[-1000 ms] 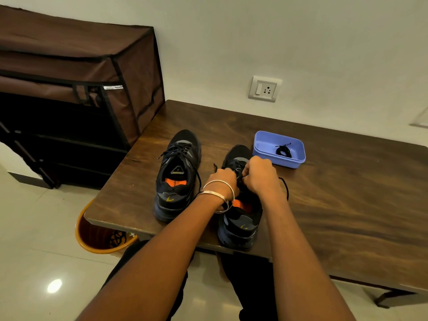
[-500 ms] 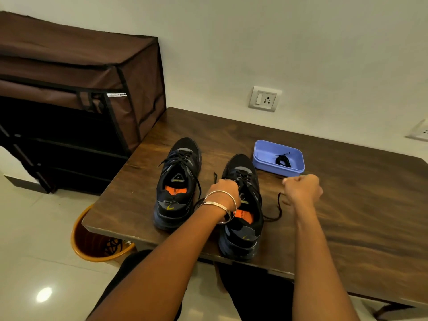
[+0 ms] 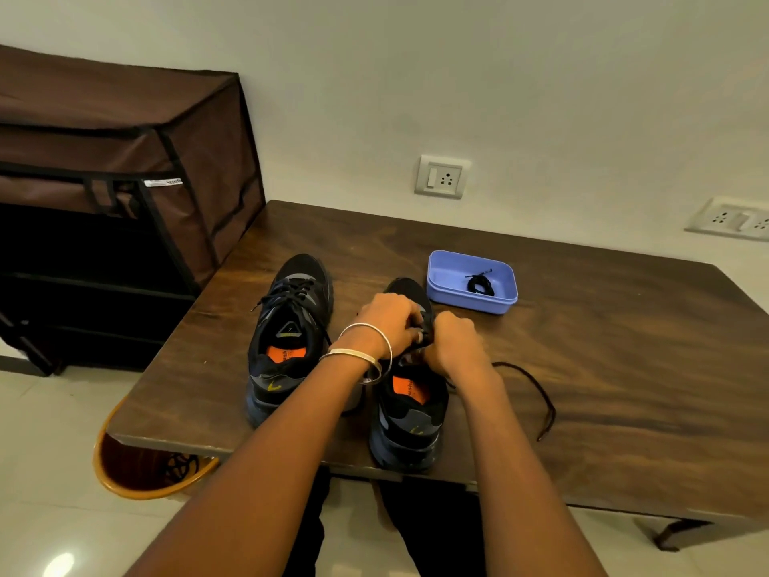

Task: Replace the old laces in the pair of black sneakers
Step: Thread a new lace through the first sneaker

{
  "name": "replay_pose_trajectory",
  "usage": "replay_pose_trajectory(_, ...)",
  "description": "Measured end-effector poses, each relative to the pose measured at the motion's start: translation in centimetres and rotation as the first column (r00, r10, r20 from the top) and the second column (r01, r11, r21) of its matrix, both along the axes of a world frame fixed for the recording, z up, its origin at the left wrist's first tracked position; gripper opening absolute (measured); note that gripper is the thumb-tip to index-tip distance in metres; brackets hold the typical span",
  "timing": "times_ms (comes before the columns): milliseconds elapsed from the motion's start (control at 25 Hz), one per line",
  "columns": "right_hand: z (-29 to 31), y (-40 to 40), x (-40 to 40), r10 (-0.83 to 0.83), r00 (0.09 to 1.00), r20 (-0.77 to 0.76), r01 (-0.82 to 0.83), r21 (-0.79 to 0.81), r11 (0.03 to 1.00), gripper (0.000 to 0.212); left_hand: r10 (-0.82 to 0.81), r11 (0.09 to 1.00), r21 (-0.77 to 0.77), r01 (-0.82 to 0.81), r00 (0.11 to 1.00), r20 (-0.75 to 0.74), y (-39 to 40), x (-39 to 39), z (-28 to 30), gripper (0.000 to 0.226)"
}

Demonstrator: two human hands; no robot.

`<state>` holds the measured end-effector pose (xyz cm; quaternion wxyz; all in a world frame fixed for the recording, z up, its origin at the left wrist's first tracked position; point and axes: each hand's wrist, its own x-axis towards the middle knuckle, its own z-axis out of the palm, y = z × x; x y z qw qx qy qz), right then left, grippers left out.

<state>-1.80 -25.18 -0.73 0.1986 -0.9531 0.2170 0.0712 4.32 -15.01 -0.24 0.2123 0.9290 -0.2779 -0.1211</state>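
Both your hands are bunched over the right sneaker [image 3: 410, 410]: your left hand [image 3: 389, 324] and right hand [image 3: 455, 341] look like they're pinching its lace, fingers curled tight. The loose lace end [image 3: 537, 389] trails off right of your right hand, and the other sneaker [image 3: 291, 326] sits just left of your left.

A brown fabric cabinet [image 3: 125, 168] stands left of the wooden bench [image 3: 603, 368]. An orange bin [image 3: 137, 472] sits on the tiled floor [image 3: 50, 443] under the bench's corner. Two wall sockets [image 3: 443, 177] [image 3: 732, 220] are on the white wall [image 3: 457, 77].

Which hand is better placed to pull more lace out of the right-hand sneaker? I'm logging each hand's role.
Probably the right hand: the freed lace trails on the table on its side, while the left hand lies over the sneaker, apparently steadying it.
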Motion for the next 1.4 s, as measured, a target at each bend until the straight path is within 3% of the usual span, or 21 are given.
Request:
replay_pose_trajectory(80,-0.3,-0.4,0.3,-0.014,1.0,0.016,0.014,-0.027,1.0,0.035,-0.069,0.996,0.058,0.07,0.997,-0.022,-0.2,0.3,-0.8,0.033)
replay_pose_trajectory(240,-0.6,-1.7,0.8,-0.131,0.989,0.074,0.126,0.078,0.989,0.016,0.034,0.99,-0.132,-0.053,0.988,-0.149,0.4,0.7,-1.7,0.032)
replay_pose_trajectory(320,-1.0,-2.1,0.7,-0.225,0.967,0.12,0.204,0.163,0.965,0.028,0.088,0.985,-0.134,-0.107,0.987,-0.137,-0.1,0.4,-1.9,0.029)
replay_pose_trajectory(600,-0.5,-2.8,0.2,-0.265,0.956,0.122,0.223,0.282,0.933,0.036,0.097,0.992,0.064,-0.111,0.978,0.184,-2.2,-1.0,-2.8,0.043)
replay_pose_trajectory(880,-1.2,-3.1,-0.1,-0.298,0.951,0.084,0.231,0.446,0.865,0.061,-0.063,0.987,0.161,0.005,0.932,0.357,-2.3,-1.1,-2.8,0.03)
replay_pose_trajectory(1160,-1.0,-2.8,-0.1,-0.261,0.961,0.092,0.211,0.364,0.907,0.03,-0.065,0.98,0.2,-0.011,0.927,0.37,-2.8,-0.8,-3.1,0.032)
replay_pose_trajectory(1280,-1.3,-2.8,0.0,-0.28,0.954,0.105,0.227,0.353,0.907,0.026,0.109,0.989,0.068,-0.132,0.955,0.275,-2.5,0.2,-3.5,0.023)
replay_pose_trajectory(1320,-1.4,-2.8,0.0,-0.282,0.954,0.104,0.23,0.353,0.907,0.031,0.229,0.973,-0.005,-0.232,0.956,0.183,-2.1,0.9,-3.7,0.019)
replay_pose_trajectory(1400,-1.3,-2.8,0.1,-0.275,0.957,0.094,0.228,0.344,0.911,0.037,0.435,0.862,-0.215,-0.458,0.888,-0.149,-0.8,2.2,-4.1,0.011)
